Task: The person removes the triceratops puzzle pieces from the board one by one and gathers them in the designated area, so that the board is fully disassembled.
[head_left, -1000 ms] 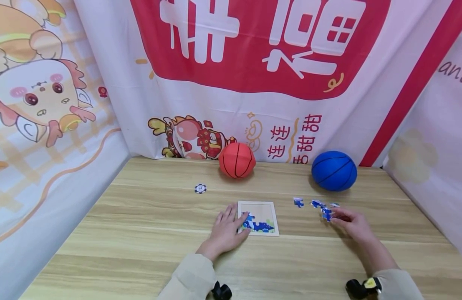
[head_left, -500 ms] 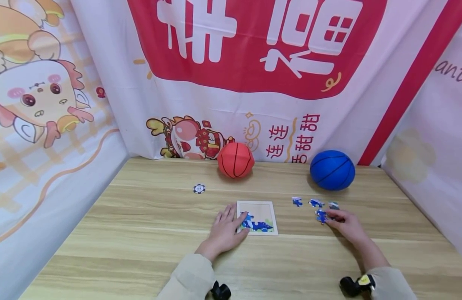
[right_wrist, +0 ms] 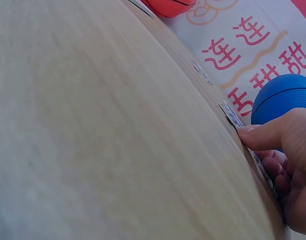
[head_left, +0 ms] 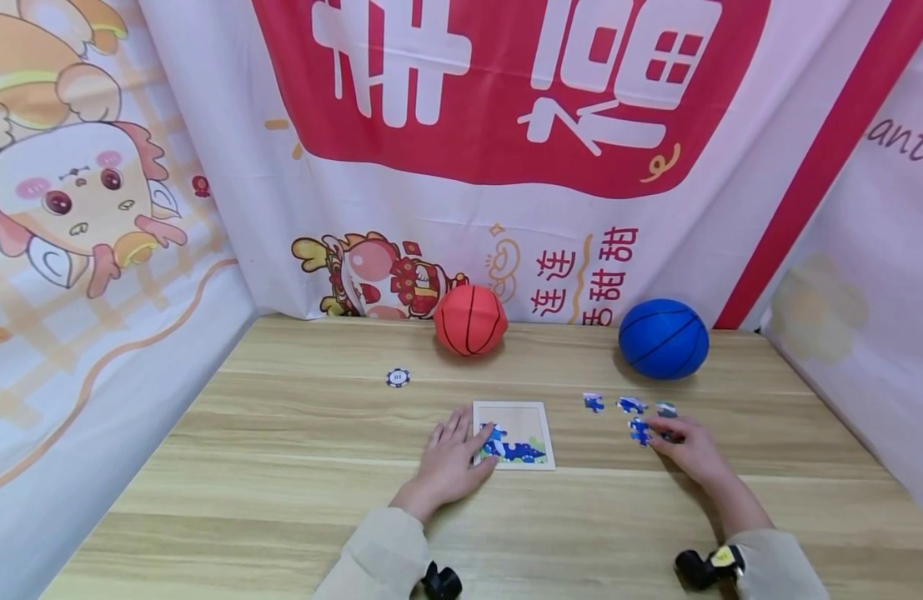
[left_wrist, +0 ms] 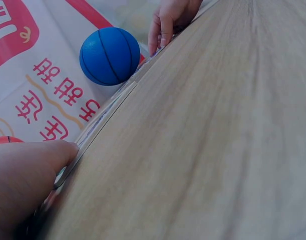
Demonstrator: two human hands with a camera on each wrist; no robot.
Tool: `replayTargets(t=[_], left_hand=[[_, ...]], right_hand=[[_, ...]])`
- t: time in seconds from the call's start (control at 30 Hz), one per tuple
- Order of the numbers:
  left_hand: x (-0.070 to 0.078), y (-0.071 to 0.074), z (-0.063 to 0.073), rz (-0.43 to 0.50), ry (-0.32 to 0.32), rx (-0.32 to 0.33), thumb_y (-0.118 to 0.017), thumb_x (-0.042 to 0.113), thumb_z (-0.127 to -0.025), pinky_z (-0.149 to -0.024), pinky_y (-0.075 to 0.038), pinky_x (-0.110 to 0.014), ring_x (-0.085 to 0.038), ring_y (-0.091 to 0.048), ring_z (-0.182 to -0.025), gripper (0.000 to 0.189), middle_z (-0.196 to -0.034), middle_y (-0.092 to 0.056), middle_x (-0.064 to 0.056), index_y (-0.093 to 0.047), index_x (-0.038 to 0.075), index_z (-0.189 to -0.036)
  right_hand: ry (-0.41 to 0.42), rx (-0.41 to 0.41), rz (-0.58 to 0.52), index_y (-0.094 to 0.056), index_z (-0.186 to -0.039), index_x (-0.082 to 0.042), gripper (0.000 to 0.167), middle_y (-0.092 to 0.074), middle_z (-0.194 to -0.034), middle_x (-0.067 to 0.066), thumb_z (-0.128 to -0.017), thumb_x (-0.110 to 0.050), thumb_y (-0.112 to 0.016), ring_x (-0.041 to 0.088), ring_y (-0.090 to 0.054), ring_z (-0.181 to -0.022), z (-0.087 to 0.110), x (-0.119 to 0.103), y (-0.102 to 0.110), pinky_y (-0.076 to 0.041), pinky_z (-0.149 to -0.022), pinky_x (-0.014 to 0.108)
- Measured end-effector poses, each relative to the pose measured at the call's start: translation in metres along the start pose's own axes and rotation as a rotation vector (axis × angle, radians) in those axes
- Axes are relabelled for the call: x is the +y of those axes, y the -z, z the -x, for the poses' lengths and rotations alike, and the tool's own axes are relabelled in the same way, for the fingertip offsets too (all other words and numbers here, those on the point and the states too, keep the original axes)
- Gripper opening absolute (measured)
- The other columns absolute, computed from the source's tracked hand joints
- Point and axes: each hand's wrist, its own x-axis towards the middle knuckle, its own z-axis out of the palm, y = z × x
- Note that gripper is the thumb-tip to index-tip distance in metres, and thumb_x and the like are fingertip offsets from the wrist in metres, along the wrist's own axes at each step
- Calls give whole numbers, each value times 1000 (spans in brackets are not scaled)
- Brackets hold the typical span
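Observation:
My left hand [head_left: 452, 460] rests flat with spread fingers at the left side of a white-framed puzzle board [head_left: 550, 437]. Blue and green pieces [head_left: 517, 452] lie joined along the bottom of that board, and some fingertips overlap them. Over on the right, my right hand [head_left: 689, 450] pinches a blue puzzle piece [head_left: 639, 432] at its right edge, low at the tabletop. Loose pieces lie just behind it: a blue-and-white one [head_left: 593, 402], another blue one [head_left: 631, 405] and a greenish one [head_left: 666, 410]. In the right wrist view the thumb [right_wrist: 255, 136] presses the piece's edge.
A red ball [head_left: 471, 321] and a blue ball [head_left: 664, 339] with black seams stand at the back of the wooden table [head_left: 296, 467]. Left of the board lies a round chip [head_left: 398, 377]. Printed cloth [head_left: 401, 187] hangs behind and at both sides.
The right hand has drawn the blue piece a little left and towards the near side, apart from the other loose pieces. My left hand has stayed on the board.

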Motion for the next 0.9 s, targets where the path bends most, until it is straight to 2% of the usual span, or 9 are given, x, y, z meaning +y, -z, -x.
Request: replayTargets(t=[0.37, 0.63, 0.8, 0.9], left_hand=[[0, -1, 0, 5, -3, 1, -36, 48, -87, -100, -5, -47, -30, -5, -128, 54, -141, -10, -16, -34, 19, -134], [0, -2, 1, 5, 1, 1, -37, 48, -87, -100, -5, -47, -30, -4, -128, 54, -141, -10, -16, -34, 19, -134], [-1, -2, 0, 9, -2, 5, -36, 48, -87, -100, -5, -47, -30, -5, -128, 55, -141, -10, -16, -34, 19, -134], [-1, -2, 0, 7, -3, 14, -37, 48, -87, -100, -5, -47, -31, -6, -127, 55, -141, -11, -16, -33, 19, -134]], right_hand=[[-31, -49, 9, -55, -114, 1, 36, -50, -106, 21, -82, -14, -59, 31, -44, -90, -2, 3, 1, -36, -76, 45], [-50, -108, -80, -47, -119, 5, 45, -52, -100, 18, -81, -17, -60, 26, -46, -84, -5, -2, 10, -42, -64, 31], [-2, -103, -70, -45, -119, 6, 46, -54, -99, 18, -83, -21, -57, 26, -48, -85, -7, -9, 19, -42, -66, 31], [-24, -89, -96, -46, -120, 2, 46, -54, -98, 15, -84, -24, -56, 25, -47, -84, -7, -18, 21, -42, -64, 31]])
